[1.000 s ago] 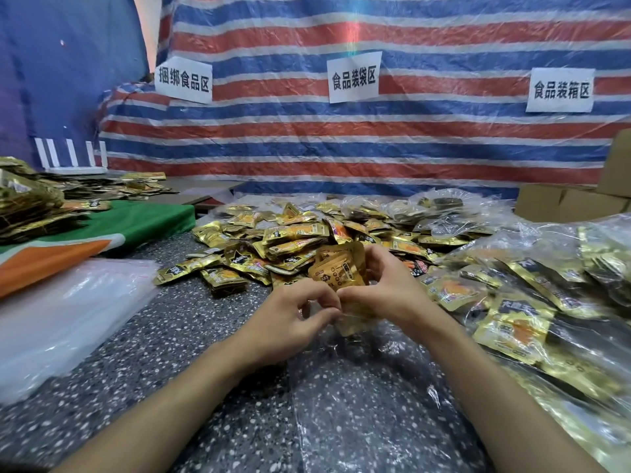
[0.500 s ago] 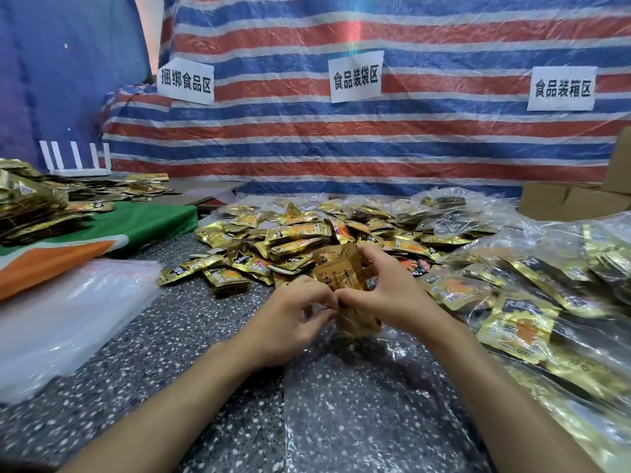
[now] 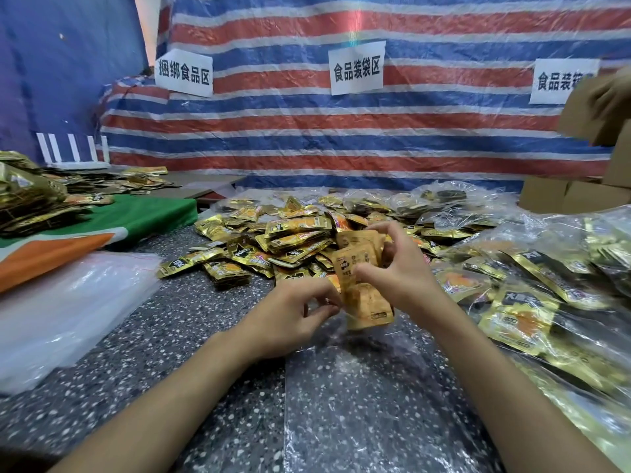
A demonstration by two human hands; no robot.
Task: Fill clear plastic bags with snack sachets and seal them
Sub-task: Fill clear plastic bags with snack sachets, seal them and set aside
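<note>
My right hand [image 3: 399, 268] grips a small stack of gold snack sachets [image 3: 367, 298], holding it upright over the mouth of a clear plastic bag [image 3: 368, 397] that lies flat on the speckled table [image 3: 170, 336]. The lower end of the stack reaches into the bag's opening. My left hand [image 3: 290, 319] pinches the bag's edge beside the stack. Behind my hands lies a loose pile of gold sachets [image 3: 273, 240].
Filled clear bags of sachets [image 3: 546, 302] are heaped at the right. A stack of unused clear bags [image 3: 65, 308] lies at the left, beside a green and orange cloth [image 3: 102, 230] bearing more sachets. Cardboard boxes [image 3: 573, 196] stand at the back right. A striped tarpaulin hangs behind.
My right hand has pushed the stack of sachets further down into the bag's mouth. My left hand keeps its pinch on the bag's edge.
</note>
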